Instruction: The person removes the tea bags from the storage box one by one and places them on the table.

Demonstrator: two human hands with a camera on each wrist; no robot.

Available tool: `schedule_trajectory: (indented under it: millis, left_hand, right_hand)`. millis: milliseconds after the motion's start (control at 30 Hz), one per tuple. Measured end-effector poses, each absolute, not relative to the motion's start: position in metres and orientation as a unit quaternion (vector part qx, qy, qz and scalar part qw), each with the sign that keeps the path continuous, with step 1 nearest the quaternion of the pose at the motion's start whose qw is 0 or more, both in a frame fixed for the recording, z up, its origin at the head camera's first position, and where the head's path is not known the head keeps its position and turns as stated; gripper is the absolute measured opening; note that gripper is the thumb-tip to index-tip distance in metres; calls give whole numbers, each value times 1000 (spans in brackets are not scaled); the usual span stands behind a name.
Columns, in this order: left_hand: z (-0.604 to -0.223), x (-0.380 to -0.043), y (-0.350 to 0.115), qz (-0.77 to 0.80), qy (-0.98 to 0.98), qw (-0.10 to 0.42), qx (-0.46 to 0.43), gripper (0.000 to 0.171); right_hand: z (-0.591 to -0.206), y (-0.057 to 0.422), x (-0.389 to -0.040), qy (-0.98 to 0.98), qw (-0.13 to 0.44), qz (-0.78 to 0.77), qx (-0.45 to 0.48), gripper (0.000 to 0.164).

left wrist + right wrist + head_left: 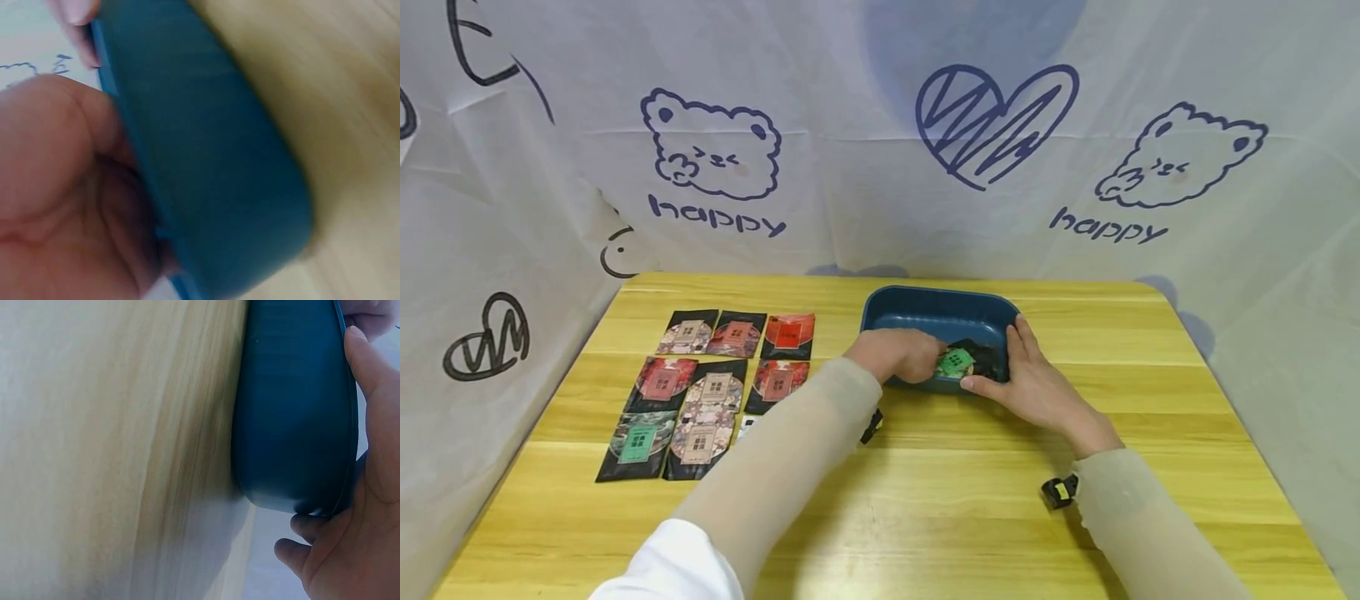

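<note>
A dark blue plastic bin (925,298) stands at the back of the table. Inside its right end lies a black packet with a green label (956,362), and dark packaging (988,357) shows beside it. My left hand (901,352) reaches over the near rim into the bin, fingers curled at the packet's left edge; its fingertips are hidden, so a hold cannot be made out. My right hand (1037,379) holds the bin's near right corner, thumb over the near rim and fingers along the right side. The right wrist view shows that hand (369,512) around the bin's end.
Several flat packets with pink, red and green labels, such as a green one (638,446), lie in rows at the table's left. My left forearm (790,467) covers part of them. A white cloth wall (850,183) with drawings rises behind the wooden table (955,500).
</note>
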State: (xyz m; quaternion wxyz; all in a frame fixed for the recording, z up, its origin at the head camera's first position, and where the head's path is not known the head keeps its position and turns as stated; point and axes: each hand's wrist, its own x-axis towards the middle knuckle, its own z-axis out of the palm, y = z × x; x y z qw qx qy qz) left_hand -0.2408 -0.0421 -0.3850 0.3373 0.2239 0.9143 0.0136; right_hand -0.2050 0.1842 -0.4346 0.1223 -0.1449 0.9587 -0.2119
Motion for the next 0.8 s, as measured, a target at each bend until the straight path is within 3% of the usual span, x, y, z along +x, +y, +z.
schedule_trajectory:
  millis: [200,300,433,600,800]
  left_hand:
    - [-381,-240,-44,-24,934,288,209,43]
    - [-385,-242,-40,14,938,261,229,46]
    - [-390,-245,-32,68,916,289,269,55]
    - [-389,-245,-23,55,901,348,253,58]
    - [-383,-243,-30,-2,919,337,204,53]
  right_hand:
    - [-435,185,-205,959,124,-211,-144,129]
    - [-435,185,-205,958,125,-213,-144,129]
    - [-435,185,-206,957,127,-214,-147,129]
    - [-436,185,-206,957,126,-213,-150,128]
    - [-436,185,-206,959,120,-210,-148,128]
